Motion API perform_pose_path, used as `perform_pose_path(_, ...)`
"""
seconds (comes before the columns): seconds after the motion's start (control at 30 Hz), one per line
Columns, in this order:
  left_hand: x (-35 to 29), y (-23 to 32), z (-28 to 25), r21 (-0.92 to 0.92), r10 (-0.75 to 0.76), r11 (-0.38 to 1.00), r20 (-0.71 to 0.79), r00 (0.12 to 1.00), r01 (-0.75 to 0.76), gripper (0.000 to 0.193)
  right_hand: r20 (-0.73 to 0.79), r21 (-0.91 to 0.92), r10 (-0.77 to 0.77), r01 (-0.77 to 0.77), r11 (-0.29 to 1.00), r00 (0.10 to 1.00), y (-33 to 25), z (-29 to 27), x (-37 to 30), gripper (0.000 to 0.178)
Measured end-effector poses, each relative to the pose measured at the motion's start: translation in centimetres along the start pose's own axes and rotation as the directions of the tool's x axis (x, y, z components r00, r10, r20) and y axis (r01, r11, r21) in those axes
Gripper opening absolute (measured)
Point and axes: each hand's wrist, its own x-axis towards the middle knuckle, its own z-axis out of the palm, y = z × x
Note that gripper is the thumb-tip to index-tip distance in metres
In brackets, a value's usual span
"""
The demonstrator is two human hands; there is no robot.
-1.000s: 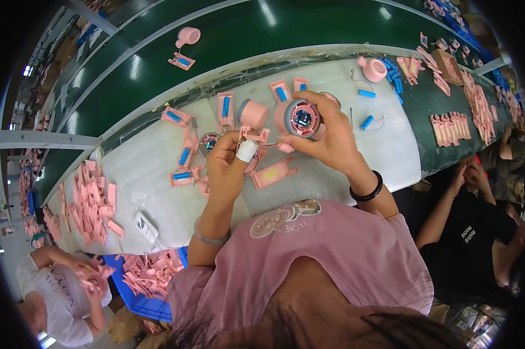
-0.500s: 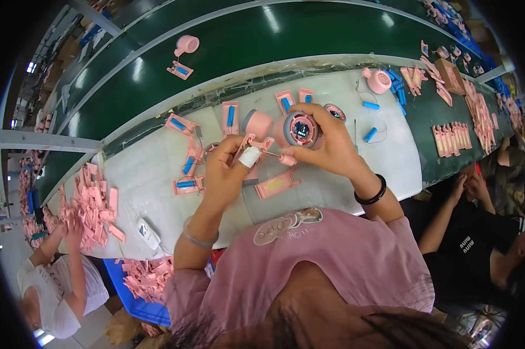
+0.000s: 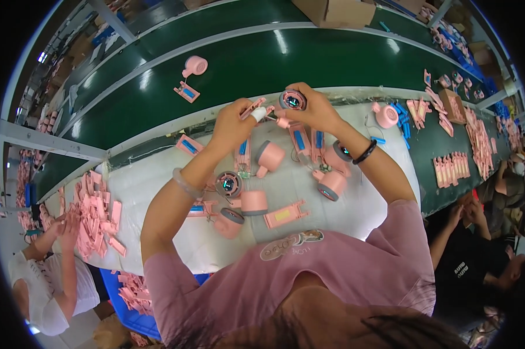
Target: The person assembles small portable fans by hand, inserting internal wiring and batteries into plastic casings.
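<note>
At the far edge of the white work surface (image 3: 355, 215), my left hand (image 3: 232, 125) grips a pink handle shell (image 3: 254, 107). A white cover (image 3: 259, 114) is wrapped round one of its digits. Beside it, my right hand (image 3: 317, 110) holds a pink and grey fan head (image 3: 293, 100) with a lit round display. Its short pink neck (image 3: 283, 123) points toward the left hand. Below my arms lie several more fan heads (image 3: 253, 202), handle shells with blue batteries (image 3: 298, 139) and a loose pink shell (image 3: 285, 214) with a yellowish patch.
Beyond runs a green conveyor belt (image 3: 239, 64) carrying a pink fan (image 3: 196, 66) wired to a shell. A pile of pink shells (image 3: 96, 215) lies left, above a blue bin (image 3: 123, 311). Blue batteries (image 3: 401, 119) lie right. Co-workers sit on both sides; a cardboard box (image 3: 338, 13) stands far back.
Both hands have moved away from me to the belt's near edge, still holding the fan head and shell. Fan heads they covered now show. The view has shifted, bringing in the cardboard box.
</note>
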Motion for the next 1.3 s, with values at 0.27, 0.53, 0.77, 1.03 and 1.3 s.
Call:
perform_pose_path(0.27,10.0,-7.6,0.4,0.190,-0.030,0.980,-0.174,0.984,0.063,0.024,-0.095,-0.144,0.018,-0.032,0.989,0.995,5.4,1.9,9.0,0.069)
perform_pose_path(0.53,13.7,-10.5,-2.0,0.405,0.133,0.913,-0.172,0.976,-0.053,0.051,-0.115,-0.447,-0.167,0.099,0.889,0.979,7.8,1.1,10.7,0.069)
perform_pose_path(0.77,-1.7,-5.8,-12.5,0.532,-0.252,0.834,0.132,0.959,0.146,0.039,0.349,-0.078,-0.066,0.099,0.992,0.935,2.0,-3.2,0.9,0.045)
perform_pose_path(1.03,-8.0,-8.7,-10.2,0.785,0.072,0.544,0.310,0.948,-0.298,0.048,0.415,0.130,-0.111,0.062,0.990,0.903,-4.8,-1.5,-7.5,0.036)
perform_pose_path(1.3,-8.0,-4.3,-12.0,0.498,-0.147,0.854,-0.049,0.988,0.152,0.038,0.440,0.334,-0.181,0.027,0.942,0.880,-6.8,1.7,-10.2,0.036)
